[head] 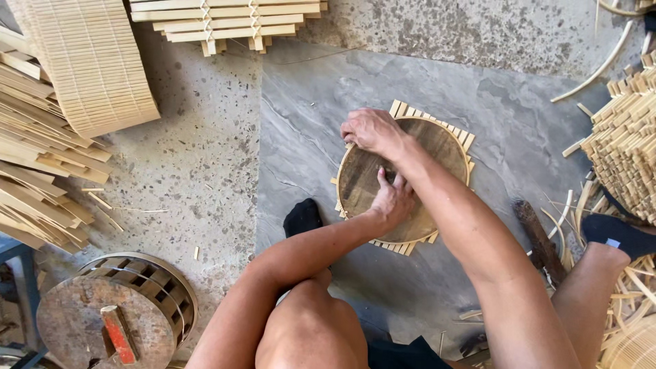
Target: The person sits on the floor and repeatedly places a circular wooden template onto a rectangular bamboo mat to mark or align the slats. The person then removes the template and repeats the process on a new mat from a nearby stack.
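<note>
A round dark wooden disc lies on a mat of bamboo slats on the grey stone floor slab. The slat ends stick out past the disc's rim. My left hand presses down on the middle of the disc, fingers bent and thumb pointing up. My right hand sits at the disc's far left rim with its fingers curled over the edge and the slats there. Whether it holds a small tool is hidden. My bare knees fill the bottom of the view.
Woven bamboo mats and loose slats pile up at the left, and tied slats lie at the top. A round wooden form with a red-handled tool stands bottom left. Bamboo strips and a stacked bundle crowd the right. My socked feet rest on the floor.
</note>
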